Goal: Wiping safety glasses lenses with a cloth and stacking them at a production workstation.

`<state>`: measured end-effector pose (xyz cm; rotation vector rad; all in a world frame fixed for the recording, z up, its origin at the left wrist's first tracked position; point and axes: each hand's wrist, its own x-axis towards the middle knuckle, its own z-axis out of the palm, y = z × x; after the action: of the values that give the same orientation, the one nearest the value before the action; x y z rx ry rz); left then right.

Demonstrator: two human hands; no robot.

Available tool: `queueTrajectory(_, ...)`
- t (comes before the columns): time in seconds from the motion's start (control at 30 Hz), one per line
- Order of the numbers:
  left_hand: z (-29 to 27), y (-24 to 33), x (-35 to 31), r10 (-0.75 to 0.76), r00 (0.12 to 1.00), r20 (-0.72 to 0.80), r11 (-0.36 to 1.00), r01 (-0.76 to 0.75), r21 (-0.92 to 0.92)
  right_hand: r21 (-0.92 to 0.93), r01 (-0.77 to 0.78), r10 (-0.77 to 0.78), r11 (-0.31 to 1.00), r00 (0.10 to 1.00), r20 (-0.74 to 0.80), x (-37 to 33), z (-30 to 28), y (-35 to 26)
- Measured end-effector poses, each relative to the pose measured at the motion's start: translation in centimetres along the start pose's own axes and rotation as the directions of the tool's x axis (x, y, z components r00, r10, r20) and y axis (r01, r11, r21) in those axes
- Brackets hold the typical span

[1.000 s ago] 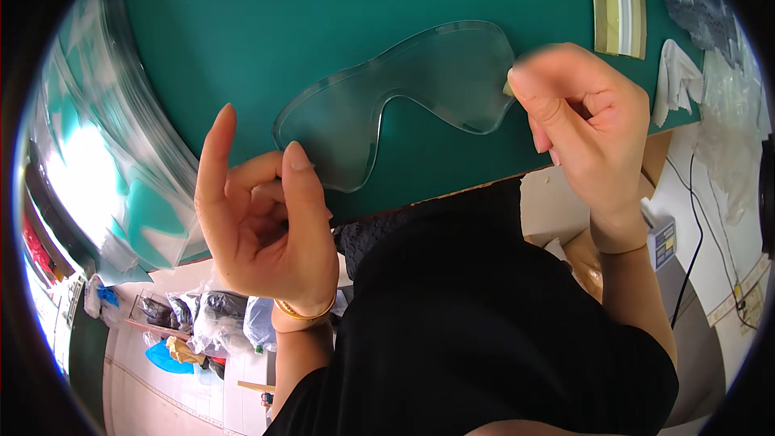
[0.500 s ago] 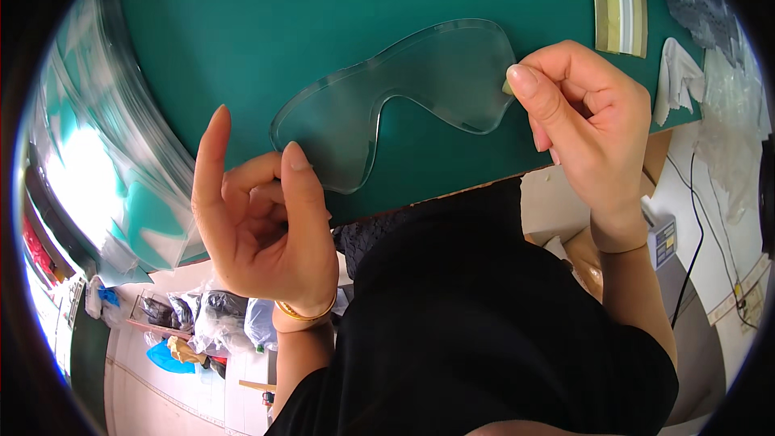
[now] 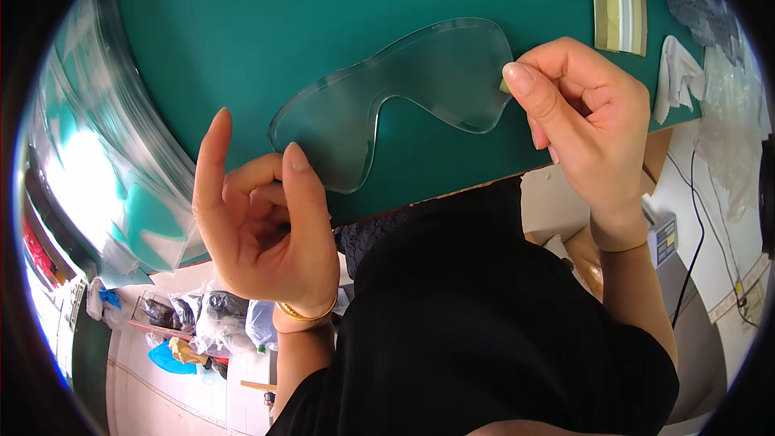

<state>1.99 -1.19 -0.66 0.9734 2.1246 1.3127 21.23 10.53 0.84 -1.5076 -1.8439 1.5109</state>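
A clear goggle lens [image 3: 432, 69] with a deep nose notch spans the space between my hands, just above the green tabletop [image 3: 242, 24]. My left hand [image 3: 274, 218] pinches its lower left end between the thumb and a curled finger, while the index finger points up and away. At the opposite end, my right hand [image 3: 589, 113] has its thumb and index finger closed on the lens edge. A small yellowish tab [image 3: 505, 86] shows beside that thumb tip. The other right fingers are curled in.
Stacked clear plastic sheets [image 3: 121, 137] bend along the table's left side. At the far right lie a cream strip with a white band [image 3: 620, 4], a white cloth [image 3: 678, 81] and clear plastic film [image 3: 726, 129]. Bagged items [image 3: 218, 323] stand below left; a black cable [image 3: 693, 234] hangs at right.
My right hand and the lens's right end have shifted very slightly left. Both hands keep the same grip.
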Motion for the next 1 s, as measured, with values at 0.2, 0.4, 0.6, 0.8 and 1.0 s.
queueTrajectory(0.2, 0.0, -0.3, -0.1, -0.024, 1.0, 0.0, 1.0, 0.024, 0.013, -0.089, -0.003, 0.003, 0.996, 1.0, -0.006, 0.1, -0.5, -0.9)
queueTrajectory(0.4, 0.5, 0.7, -0.2, -0.063, 0.997, -0.046, 0.998, 0.064, 0.023, -0.737, -0.072, -0.445, 0.673, 0.756, -0.48, 2.1, -4.3, 1.2)
queueTrajectory(0.6, 0.7, 0.5, -0.2, -0.043, 0.998, -0.037, 0.998, 0.041, -0.052, -0.277, -0.122, -0.033, 0.953, 0.869, -0.494, 3.2, -5.6, -0.6)
queueTrajectory(0.8, 0.8, 0.6, -0.3, -0.031, 0.999, -0.034, 0.998, 0.028, -0.064, -0.386, 0.092, -0.218, 0.918, 0.929, -0.298, -0.9, -1.1, -5.6)
queueTrajectory(1.0, 0.4, 0.1, -0.1, -0.031, 0.999, -0.031, 0.996, 0.029, -0.08, -0.51, -0.036, -0.087, 0.859, 0.973, -0.215, -1.5, 0.7, -5.4)
